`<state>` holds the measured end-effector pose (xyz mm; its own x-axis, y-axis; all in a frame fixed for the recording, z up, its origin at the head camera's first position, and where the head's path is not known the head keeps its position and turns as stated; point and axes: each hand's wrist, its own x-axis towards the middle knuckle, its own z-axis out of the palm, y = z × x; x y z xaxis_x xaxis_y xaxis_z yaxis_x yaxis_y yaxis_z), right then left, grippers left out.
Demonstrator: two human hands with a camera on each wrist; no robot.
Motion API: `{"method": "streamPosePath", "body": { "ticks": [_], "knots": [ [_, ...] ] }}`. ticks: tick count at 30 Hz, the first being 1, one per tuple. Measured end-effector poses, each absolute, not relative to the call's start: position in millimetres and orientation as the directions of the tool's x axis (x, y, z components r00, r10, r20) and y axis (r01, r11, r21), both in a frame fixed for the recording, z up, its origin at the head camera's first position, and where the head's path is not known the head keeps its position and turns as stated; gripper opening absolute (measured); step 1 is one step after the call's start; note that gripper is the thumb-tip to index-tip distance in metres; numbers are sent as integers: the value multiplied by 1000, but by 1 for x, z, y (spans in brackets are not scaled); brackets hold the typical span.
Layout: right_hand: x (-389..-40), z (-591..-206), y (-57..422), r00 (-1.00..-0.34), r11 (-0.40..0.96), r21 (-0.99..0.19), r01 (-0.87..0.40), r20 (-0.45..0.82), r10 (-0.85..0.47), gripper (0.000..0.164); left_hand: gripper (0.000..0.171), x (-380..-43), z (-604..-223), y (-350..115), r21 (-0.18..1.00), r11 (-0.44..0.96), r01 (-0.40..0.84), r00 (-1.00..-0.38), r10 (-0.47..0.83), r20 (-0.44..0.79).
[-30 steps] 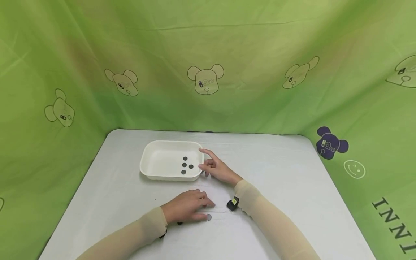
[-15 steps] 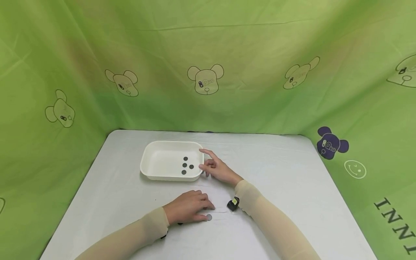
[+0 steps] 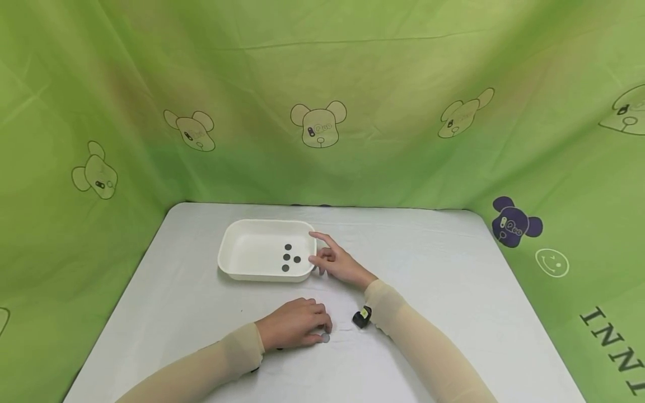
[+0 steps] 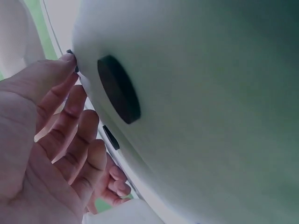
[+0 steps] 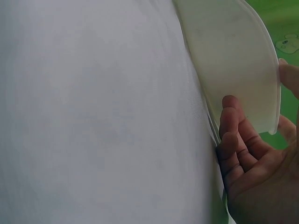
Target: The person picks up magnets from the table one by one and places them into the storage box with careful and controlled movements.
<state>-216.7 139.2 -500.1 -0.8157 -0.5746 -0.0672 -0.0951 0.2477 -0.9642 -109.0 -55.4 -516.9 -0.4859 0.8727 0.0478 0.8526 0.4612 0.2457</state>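
In the head view my left hand (image 3: 297,324) is low over the white table, thumb and forefinger at a small round flat disc (image 3: 326,338) that looks grey from above. The left wrist view has the thumb tip against this dark disc's edge (image 4: 69,52), with the forefinger close behind. Two more dark discs, a near one (image 4: 119,89) and a farther one (image 4: 111,138), lie on the table by that hand. My right hand (image 3: 342,264) holds the right end of a white tray (image 3: 242,276), thumb and forefinger at the rim, other fingers curled by its outer wall (image 5: 229,51).
Inside the tray, toward its right side, lie several dark discs (image 3: 286,257). A small black device (image 3: 361,317) sits at the right wrist. Green printed curtain (image 3: 322,173) surrounds the back and sides of the white table (image 3: 428,240).
The left hand has shifted slightly right, and its forefinger has bent in toward the thumb at the grey-looking disc. The right hand and tray have stayed in place.
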Motion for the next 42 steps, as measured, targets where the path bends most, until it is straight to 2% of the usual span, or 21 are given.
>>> {"method": "streamPosePath", "body": {
  "ticks": [6,21,42],
  "knots": [
    [-215,-500,138,-813,246,-965,-92,-69,-578,68,21,-107,-517,-55,247,467,849,-489,872,33],
    [-215,-501,138,-813,239,-966,-96,-63,-579,69,17,-106,-518,-54,238,436,868,-462,885,63],
    [-215,-501,140,-817,239,-966,-95,-61,-574,70,19,-107,-518,-53,296,383,875,-422,903,80]
  ]
}}
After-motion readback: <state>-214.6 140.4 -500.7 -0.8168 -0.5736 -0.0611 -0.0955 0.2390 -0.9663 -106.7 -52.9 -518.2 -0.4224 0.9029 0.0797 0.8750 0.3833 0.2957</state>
